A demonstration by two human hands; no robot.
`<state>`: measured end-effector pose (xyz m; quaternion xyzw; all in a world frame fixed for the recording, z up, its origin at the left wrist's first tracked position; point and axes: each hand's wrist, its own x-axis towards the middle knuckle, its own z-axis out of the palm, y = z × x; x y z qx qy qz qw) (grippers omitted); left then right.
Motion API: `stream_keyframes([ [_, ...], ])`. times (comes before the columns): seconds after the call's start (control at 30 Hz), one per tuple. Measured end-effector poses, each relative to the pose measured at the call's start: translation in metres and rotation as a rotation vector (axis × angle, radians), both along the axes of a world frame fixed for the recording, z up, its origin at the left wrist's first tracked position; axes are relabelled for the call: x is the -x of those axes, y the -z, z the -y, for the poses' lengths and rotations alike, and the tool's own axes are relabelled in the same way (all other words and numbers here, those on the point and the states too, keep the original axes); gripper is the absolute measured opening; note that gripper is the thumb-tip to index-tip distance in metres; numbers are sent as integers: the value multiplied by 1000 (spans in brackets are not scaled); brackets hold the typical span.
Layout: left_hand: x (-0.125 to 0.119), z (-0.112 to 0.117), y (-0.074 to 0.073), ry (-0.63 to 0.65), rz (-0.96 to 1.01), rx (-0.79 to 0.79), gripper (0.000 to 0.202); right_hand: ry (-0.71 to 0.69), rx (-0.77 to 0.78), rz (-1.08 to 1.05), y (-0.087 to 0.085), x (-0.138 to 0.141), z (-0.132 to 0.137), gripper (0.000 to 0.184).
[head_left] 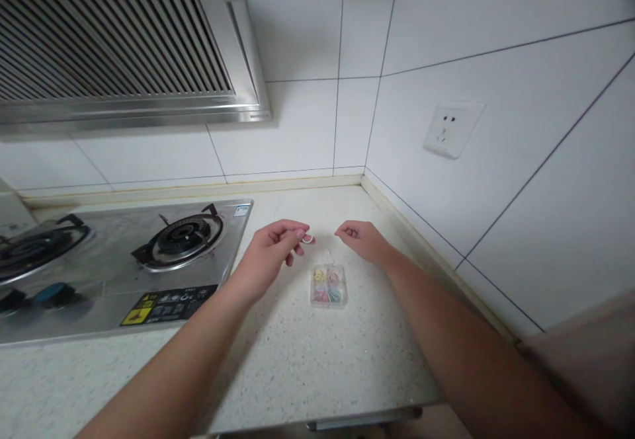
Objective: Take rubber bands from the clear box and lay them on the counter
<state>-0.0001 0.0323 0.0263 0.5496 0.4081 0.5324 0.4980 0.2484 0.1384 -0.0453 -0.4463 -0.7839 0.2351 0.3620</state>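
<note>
My left hand pinches a small white loop between thumb and forefinger, its other fingers loosely curled. To its right, my right hand is closed, fingertips pressed together and pointing left. Whatever they hold, if anything, is too small to make out. Between and just nearer than the hands, a small clear plastic box rests on the counter. Its compartments hold small coloured loops: yellow ones at back left, pale pink at back right, pink-purple at front left, green at front right. A tiny pale piece shows behind the box.
A steel gas hob with black burners and knobs lies left of my left forearm. Above it hangs a range hood with a white cable. The speckled counter meets white tiled walls; a socket is on the right wall.
</note>
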Motion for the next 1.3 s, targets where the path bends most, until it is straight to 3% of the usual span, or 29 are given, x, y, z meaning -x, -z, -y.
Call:
stream_keyframes([
  [0.13,-12,-14,-5,-79,138,-26,31,-12,3,-36,0,1,1,25],
  [0.23,-21,-19,10,-158,56,-77,31,-53,8,-60,-1,8,6,22],
  [0.43,-28,-16,45,-71,-35,-27,27,-169,48,-142,-12,32,29,24],
  [0.67,-21,-23,54,-72,-73,-60,25,-352,206,-314,-20,44,48,28],
  [0.8,-21,-28,58,-74,-88,-55,24,-308,237,-353,-13,45,43,24],
  [1.03,-21,-37,61,-67,-103,-34,23,-203,121,-332,-6,41,36,17],
  [1.3,-18,-45,72,-48,-82,-18,25,-173,202,-330,-5,38,34,16],
])
